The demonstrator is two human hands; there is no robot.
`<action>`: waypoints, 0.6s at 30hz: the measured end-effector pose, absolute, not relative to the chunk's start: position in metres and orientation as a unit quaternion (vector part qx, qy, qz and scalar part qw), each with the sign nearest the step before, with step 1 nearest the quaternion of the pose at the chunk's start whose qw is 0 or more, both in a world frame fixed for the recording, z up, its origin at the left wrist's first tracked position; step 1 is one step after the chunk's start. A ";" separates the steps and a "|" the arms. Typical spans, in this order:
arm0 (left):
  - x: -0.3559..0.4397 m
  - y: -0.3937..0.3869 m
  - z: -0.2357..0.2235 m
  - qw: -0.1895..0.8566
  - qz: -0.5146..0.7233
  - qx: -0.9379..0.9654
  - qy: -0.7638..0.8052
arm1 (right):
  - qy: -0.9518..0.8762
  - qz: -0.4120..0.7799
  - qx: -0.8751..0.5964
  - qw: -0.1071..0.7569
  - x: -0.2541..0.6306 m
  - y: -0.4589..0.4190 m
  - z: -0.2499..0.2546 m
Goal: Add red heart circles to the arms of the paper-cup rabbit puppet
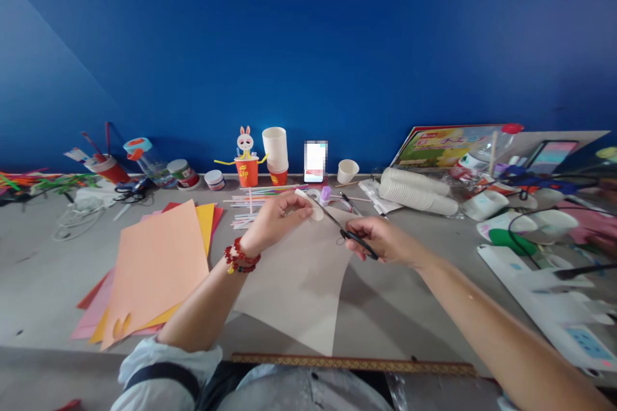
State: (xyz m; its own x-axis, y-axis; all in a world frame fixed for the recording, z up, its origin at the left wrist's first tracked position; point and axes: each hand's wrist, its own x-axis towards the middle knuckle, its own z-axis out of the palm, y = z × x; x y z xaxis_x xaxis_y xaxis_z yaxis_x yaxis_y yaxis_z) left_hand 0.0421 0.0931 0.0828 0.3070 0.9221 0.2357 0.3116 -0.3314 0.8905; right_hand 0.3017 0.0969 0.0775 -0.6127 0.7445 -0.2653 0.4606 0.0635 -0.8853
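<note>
Over the middle of the desk, my left hand [278, 219] pinches a small piece of white paper [317, 213] with a rounded edge. Red bead bracelets [242, 255] circle that wrist. My right hand [380, 239] is closed around the black handles of a pair of scissors [360, 244]. Their blades point up and left, towards the paper in my left hand; whether they touch it I cannot tell. Under both hands lies a large pale sheet of paper [294, 289]. Straws [241, 221] and a purple-capped item [326, 194] are just beyond my left hand.
At left, colored paper sheets [159, 263] are stacked. Along the wall stand a rabbit-topped red cup [247, 172], stacked paper cups [276, 151], a phone [315, 162] and a single cup [348, 171]. More cups [417, 192] lie right, near a white power strip [525, 289].
</note>
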 end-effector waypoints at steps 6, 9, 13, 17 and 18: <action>0.043 0.093 0.083 0.395 0.396 0.706 0.434 | -0.743 0.512 -0.405 0.146 0.305 0.099 0.072; 0.043 0.093 0.084 0.393 0.400 0.702 0.439 | -0.752 0.503 -0.394 0.159 0.306 0.100 0.070; 0.044 0.092 0.085 0.383 0.404 0.704 0.441 | -0.757 0.502 -0.386 0.160 0.308 0.102 0.068; 0.044 0.092 0.085 0.386 0.406 0.702 0.440 | -0.764 0.499 -0.377 0.163 0.308 0.102 0.069; 0.043 0.092 0.085 0.387 0.406 0.702 0.438 | -0.766 0.497 -0.376 0.161 0.308 0.102 0.069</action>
